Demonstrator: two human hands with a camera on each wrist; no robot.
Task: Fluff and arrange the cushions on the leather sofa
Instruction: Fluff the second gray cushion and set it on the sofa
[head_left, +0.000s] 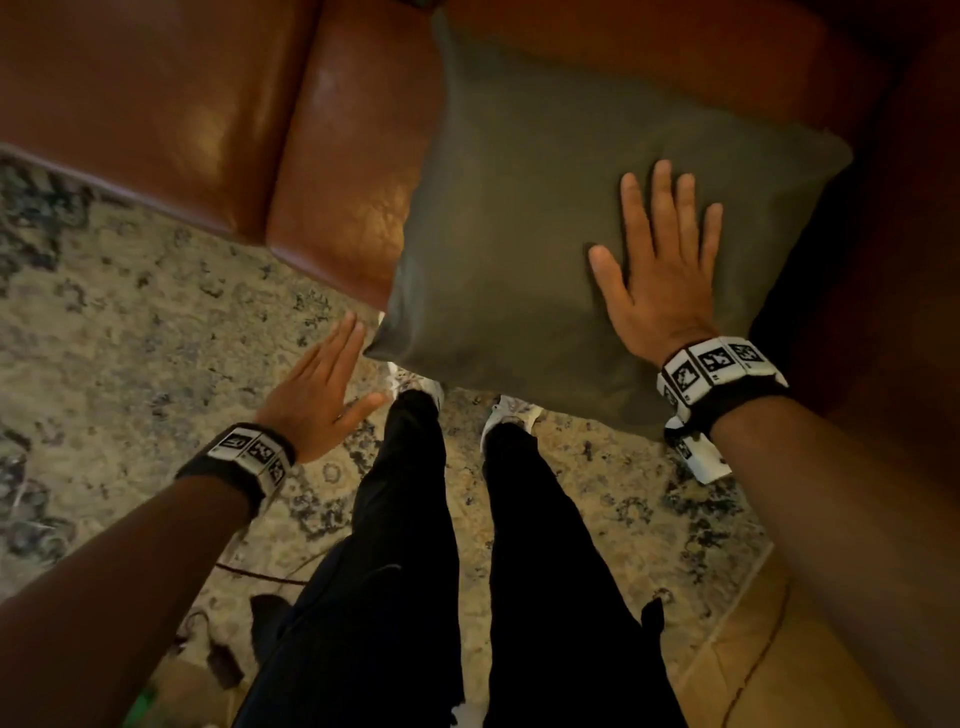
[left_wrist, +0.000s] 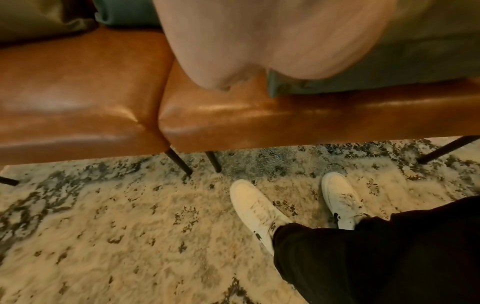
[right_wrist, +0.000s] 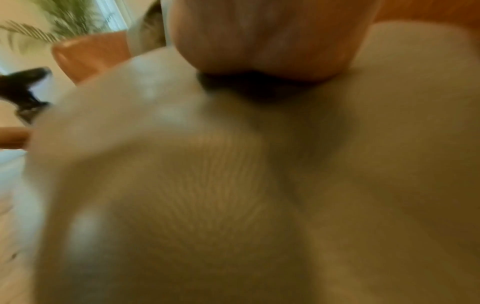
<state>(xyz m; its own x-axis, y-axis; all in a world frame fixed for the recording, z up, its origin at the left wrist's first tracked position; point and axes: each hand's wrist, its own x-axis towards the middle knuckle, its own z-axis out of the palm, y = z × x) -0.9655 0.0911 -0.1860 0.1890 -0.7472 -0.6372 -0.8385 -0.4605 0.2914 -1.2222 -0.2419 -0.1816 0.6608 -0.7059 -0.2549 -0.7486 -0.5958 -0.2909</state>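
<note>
An olive-green square cushion (head_left: 530, 218) lies on the right seat of the brown leather sofa (head_left: 343, 171), with its near corner hanging over the seat's front edge. My right hand (head_left: 660, 265) lies flat on the cushion's right part, fingers straight and spread. My left hand (head_left: 322, 384) hovers flat over the rug, its fingertips just left of the cushion's near corner, not clearly touching it. In the left wrist view the cushion's edge (left_wrist: 363, 78) rests on the seat. The right wrist view is a blur of cushion fabric (right_wrist: 233, 185) under my palm (right_wrist: 267, 39).
A patterned beige and dark rug (head_left: 130, 332) covers the floor in front of the sofa. My legs in black trousers and white shoes (left_wrist: 257, 207) stand close to the seat edge. Another green cushion (left_wrist: 39, 18) lies further left on the sofa. Thin dark sofa legs (left_wrist: 179, 162) stand on the rug.
</note>
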